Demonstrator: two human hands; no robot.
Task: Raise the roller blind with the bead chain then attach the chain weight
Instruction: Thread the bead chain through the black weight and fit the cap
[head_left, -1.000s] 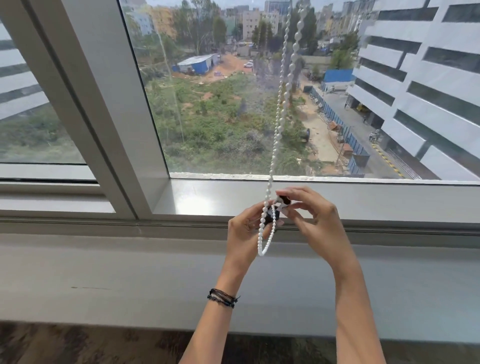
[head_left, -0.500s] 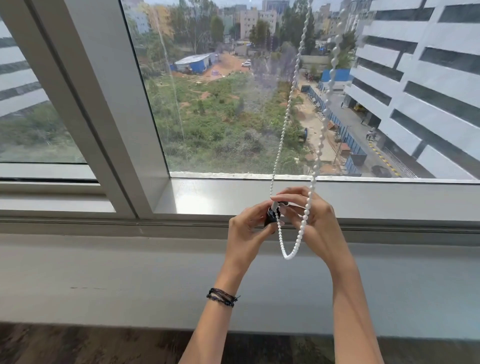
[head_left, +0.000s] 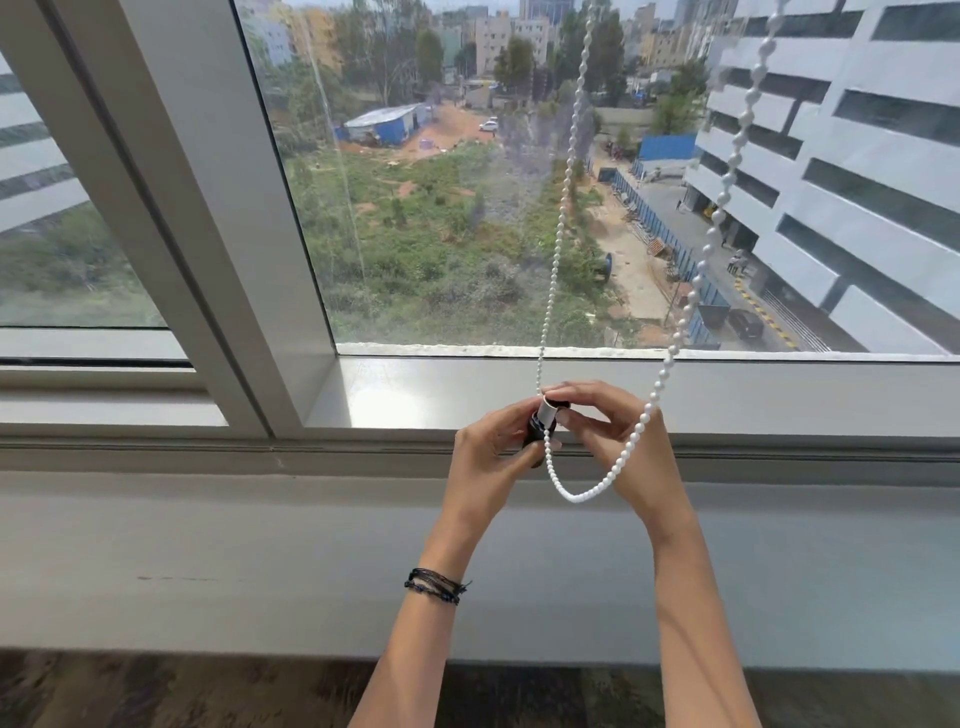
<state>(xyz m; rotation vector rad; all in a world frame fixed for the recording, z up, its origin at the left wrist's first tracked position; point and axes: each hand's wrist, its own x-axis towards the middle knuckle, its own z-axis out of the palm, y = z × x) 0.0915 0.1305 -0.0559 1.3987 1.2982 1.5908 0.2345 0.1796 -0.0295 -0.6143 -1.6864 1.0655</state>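
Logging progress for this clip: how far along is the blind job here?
Blind looks raised: none covers the window glass. In hand: left hand and right hand pinch a small black-and-white chain weight against the white bead chain. Left: the chain's loop hangs free, so the weight doesn't look seated.

I can read no text, label, brand or number anywhere, not on anything that I hold.

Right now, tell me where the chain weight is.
In the head view the chain weight is just right of centre, pinched between the left hand and right hand, against the bead chain, before the sill.
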